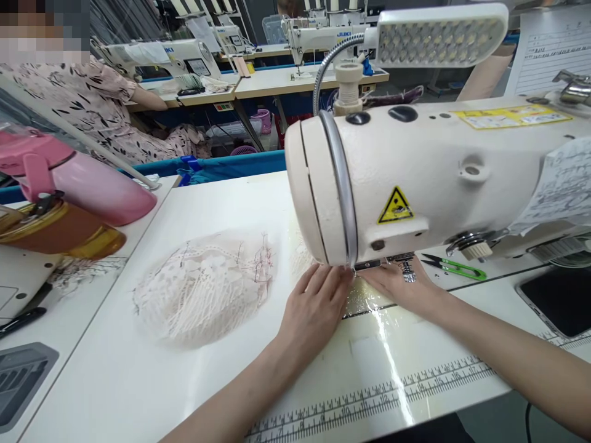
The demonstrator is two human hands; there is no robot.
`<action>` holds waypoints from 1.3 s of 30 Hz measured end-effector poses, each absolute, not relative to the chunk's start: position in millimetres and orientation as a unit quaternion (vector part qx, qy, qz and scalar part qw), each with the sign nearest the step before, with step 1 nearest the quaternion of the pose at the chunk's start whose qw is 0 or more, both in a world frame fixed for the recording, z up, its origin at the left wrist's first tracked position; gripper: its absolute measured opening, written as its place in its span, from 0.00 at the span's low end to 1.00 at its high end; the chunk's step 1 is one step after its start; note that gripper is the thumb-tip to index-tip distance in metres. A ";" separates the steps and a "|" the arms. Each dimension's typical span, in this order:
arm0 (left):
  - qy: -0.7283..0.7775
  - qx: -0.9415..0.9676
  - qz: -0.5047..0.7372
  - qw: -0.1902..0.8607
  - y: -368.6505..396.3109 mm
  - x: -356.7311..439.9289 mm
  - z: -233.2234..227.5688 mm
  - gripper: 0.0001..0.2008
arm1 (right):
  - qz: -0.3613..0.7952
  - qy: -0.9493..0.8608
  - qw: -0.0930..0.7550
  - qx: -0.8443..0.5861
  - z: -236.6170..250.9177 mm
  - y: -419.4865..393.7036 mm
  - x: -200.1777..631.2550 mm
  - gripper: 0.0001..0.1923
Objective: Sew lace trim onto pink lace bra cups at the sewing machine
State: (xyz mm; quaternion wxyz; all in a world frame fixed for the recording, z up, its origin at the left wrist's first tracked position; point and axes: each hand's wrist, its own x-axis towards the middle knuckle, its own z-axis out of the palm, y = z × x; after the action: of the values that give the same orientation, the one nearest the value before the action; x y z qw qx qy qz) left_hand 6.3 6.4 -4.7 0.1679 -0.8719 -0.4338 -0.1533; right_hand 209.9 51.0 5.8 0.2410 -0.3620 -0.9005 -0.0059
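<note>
Beside the needle of a white sewing machine (443, 166), my left hand (318, 301) rests low on the bed, fingers bent and held close together at the edge of pale lace fabric (301, 255). My right hand (406, 284) reaches under the machine head from the other side, its fingers drawn together near the needle. The machine hides those fingertips and whatever is between them. To the left of my hands lies a heap of white lace pieces (203, 289) with loose dark and reddish threads. Green thread snips (455, 266) are just beyond my right hand.
A printed ruler (369, 400) runs along the front edge. At right lies a black phone (558, 301). A pink bottle (101, 184) and an amber container (69, 231) stand at left. An LED lamp (441, 37) overhangs the machine. A person in a patterned top (92, 104) sits beyond.
</note>
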 end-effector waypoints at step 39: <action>-0.486 -0.850 -0.142 0.144 12.4 7.4 2.1 0.15 | -0.044 -0.891 0.179 -0.414 -2.1 51.2 213.5 0.18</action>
State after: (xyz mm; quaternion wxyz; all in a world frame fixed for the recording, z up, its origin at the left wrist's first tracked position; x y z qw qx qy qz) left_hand 7.4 12.4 2.1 0.1440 -0.8504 -0.4858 -0.1416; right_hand 213.5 51.2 -2.1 0.1793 -0.4141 -0.8913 -0.0443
